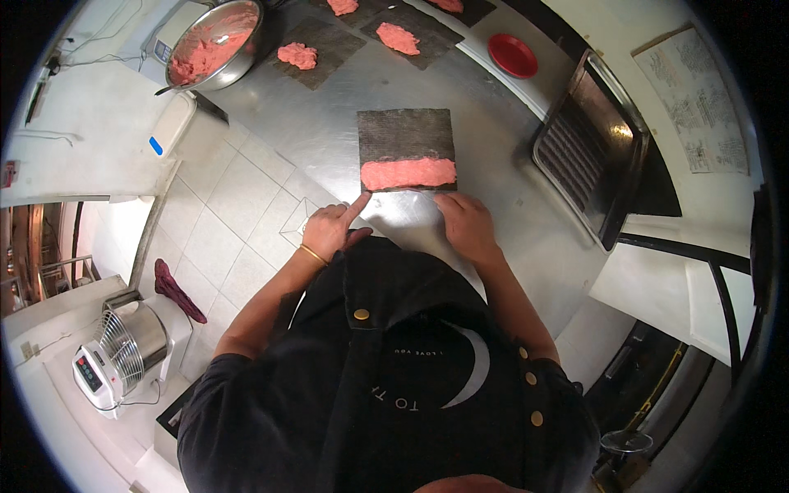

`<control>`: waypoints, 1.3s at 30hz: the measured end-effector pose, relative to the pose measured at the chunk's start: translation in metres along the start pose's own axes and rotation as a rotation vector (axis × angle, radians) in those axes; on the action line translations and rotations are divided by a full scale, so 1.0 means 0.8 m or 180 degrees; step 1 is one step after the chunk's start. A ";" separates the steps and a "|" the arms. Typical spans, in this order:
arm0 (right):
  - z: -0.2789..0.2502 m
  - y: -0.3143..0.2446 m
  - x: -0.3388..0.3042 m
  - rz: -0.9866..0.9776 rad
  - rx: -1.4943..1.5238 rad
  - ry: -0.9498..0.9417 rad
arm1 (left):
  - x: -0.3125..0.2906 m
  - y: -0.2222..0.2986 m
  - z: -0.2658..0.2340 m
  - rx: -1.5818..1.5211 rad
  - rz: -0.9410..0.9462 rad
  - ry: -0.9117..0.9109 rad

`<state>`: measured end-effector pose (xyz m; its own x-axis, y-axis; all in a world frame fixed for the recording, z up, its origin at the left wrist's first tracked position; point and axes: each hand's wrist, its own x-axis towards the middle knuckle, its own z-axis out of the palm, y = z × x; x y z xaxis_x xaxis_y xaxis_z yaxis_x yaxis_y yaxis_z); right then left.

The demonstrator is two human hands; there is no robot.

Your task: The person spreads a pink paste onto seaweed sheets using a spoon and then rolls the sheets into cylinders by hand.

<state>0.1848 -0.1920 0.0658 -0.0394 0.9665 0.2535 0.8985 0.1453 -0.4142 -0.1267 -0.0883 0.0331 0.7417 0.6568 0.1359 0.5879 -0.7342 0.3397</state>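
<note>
A dark, square seaweed sheet lies flat on the metal table in front of me. A band of pink paste is spread across its near part, almost from side to side. My left hand is open, with its index finger stretched to the sheet's near left corner and a gold bracelet at the wrist. At the near right edge, the bent fingers of my right hand are closed together on the sheet's border; its thumb is hidden.
A steel bowl of pink paste stands at the far left. Behind the sheet lie more seaweed sheets with paste lumps. A red lid-like disc and a dark baking tray are on the right. A mixer stands lower left.
</note>
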 end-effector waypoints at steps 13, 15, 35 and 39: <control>0.033 -0.032 0.043 -0.0171 -0.0705 -0.0420 | 0.009 -0.048 0.023 -0.0410 0.0407 -0.0261; 0.036 -0.040 0.046 -0.0115 -0.0770 -0.0488 | 0.010 -0.050 0.021 -0.0461 0.0439 -0.0279; 0.046 -0.133 0.013 0.0807 -0.0206 -0.0127 | 0.020 -0.071 0.012 -0.0540 0.0727 -0.0708; 0.050 -0.114 0.031 0.1330 -0.0686 -0.0082 | 0.023 -0.080 0.018 -0.0507 0.0831 -0.0872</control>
<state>0.0848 -0.1731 0.0748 0.3365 0.9382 0.0809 0.9099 -0.3019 -0.2844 -0.1459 -0.0315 0.0002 0.9306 0.3660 -0.0091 0.3271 -0.8201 0.4695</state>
